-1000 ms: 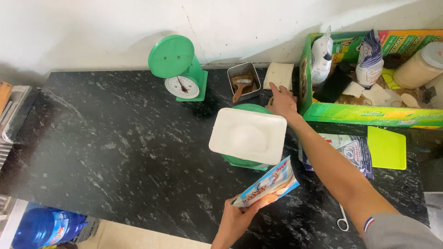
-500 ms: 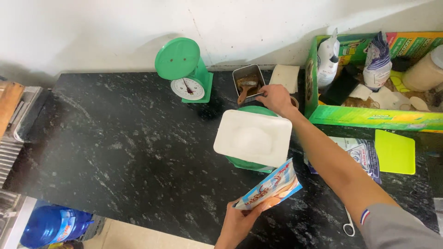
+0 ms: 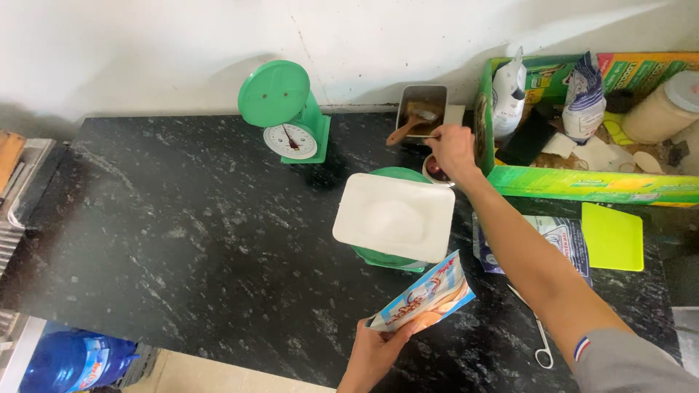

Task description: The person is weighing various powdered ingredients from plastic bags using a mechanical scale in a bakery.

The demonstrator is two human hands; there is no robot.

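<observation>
Since the earlier frame, the right hand (image 3: pixel 453 149) has shifted from the white block to the metal tin (image 3: pixel 421 109), its grip pinching a thin spoon handle. Left hand (image 3: pixel 375 353) holds a blue packet (image 3: pixel 424 298) over the bench (image 3: pixel 182 240), beside the white tray (image 3: pixel 393 217).

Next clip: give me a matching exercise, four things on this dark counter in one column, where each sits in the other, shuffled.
Things:
1. round green dial scale
2. white rectangular tray
3. blue and white printed packet
4. flat yellow-green square

Places:
A. held in the left hand
B. by the wall, left of the metal tin
C. on the counter, right of the right forearm
D. on top of a second green scale

Pairs: 1-B, 2-D, 3-A, 4-C
</observation>
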